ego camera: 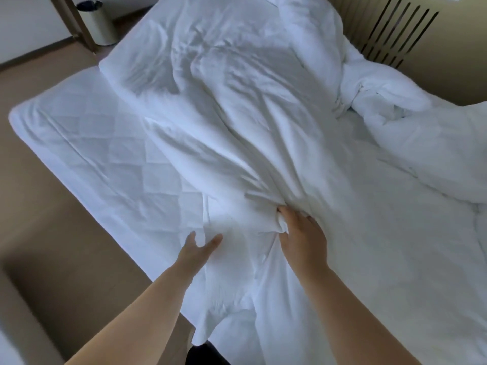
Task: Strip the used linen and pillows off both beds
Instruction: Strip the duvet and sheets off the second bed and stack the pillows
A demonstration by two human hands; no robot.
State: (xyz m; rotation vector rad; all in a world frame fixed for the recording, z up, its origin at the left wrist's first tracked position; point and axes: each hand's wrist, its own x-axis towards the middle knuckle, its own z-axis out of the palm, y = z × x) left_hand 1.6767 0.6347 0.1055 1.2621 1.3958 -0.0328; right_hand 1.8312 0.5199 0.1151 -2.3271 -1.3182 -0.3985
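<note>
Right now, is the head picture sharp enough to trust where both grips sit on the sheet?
Head view: soft blur throughout, the sheet folds smeared; dim, bluish, even light, no glare; wide-angle bending toward the edges, as at the bin. Readable enough: right grip bunches the sheet, left grip lies open near its edge.

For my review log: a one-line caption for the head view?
Right hand grips the bunched white sheet while the open left hand reaches to its edge, quilted mattress cover exposed beside it.
</note>
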